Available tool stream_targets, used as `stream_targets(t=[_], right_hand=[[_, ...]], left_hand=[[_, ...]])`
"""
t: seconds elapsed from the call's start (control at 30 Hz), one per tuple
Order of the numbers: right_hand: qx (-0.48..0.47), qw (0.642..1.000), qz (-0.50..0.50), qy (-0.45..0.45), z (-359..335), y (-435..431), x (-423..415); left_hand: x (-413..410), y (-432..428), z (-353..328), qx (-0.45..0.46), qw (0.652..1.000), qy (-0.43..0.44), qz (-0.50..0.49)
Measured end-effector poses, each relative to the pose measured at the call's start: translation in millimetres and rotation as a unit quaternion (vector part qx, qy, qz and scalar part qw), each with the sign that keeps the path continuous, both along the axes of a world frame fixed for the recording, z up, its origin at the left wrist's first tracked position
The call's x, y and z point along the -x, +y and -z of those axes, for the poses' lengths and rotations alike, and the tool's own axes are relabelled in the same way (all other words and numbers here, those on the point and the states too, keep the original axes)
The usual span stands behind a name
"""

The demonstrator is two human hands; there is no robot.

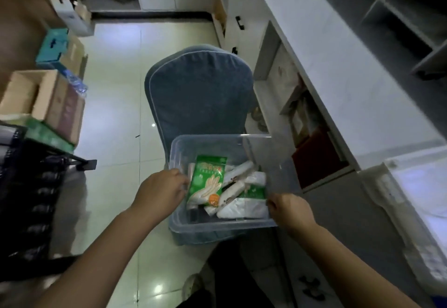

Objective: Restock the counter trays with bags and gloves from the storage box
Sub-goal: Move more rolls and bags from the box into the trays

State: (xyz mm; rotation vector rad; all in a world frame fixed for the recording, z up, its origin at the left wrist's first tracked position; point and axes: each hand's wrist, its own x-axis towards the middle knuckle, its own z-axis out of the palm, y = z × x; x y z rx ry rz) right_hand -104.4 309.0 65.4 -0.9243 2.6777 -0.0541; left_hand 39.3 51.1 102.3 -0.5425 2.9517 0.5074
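A clear plastic storage box (208, 229) rests on a blue-covered chair (198, 89). Inside it lie a green pack of gloves (208, 177), several white rolls of bags (238, 174) and another green pack (255, 192). My left hand (160, 192) grips the box's left rim beside the green glove pack. My right hand (289, 209) grips the right rim near the front corner.
A white counter (338, 70) runs along the right with open shelves (297, 114) beneath and grey tray compartments (406, 27) on top. Cardboard boxes (46, 99) and a black rack (29, 198) crowd the left. Glossy tiled floor (116, 114) lies between.
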Motion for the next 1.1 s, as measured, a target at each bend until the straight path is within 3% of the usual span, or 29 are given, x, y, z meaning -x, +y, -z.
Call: stream_targets(t=[0.3,0.53,0.7,0.83,0.93,1.0,1.1], right_hand=[[-0.095,0.976,-0.075,-0.182,107.6,-72.8,85.5],[-0.161,0.948,-0.218,-0.166,217.2,-112.8,120.3],[-0.151,0.933,-0.319,-0.072,268.9,-115.9,117.8],[-0.174,0.924,-0.340,-0.030,291.7,-108.4,118.2],[-0.186,0.935,-0.300,-0.033,297.3,-99.4,123.9],[-0.176,0.947,-0.249,-0.101,292.6,-90.4,129.0],[-0.161,0.938,-0.214,-0.219,276.6,-74.4,134.9]], left_hand=[[33.1,-40.3,58.0,-0.030,0.989,-0.065,-0.126],[67.4,-50.0,109.0,-0.034,0.986,-0.076,-0.141],[71.6,-46.0,143.0,-0.042,0.987,-0.089,-0.128],[75.1,-41.5,165.4,-0.057,0.986,-0.102,-0.120],[82.7,-36.8,172.7,-0.056,0.987,-0.108,-0.102],[89.3,-32.6,175.0,-0.062,0.987,-0.110,-0.096],[97.9,-23.7,176.0,-0.083,0.986,-0.112,-0.093]])
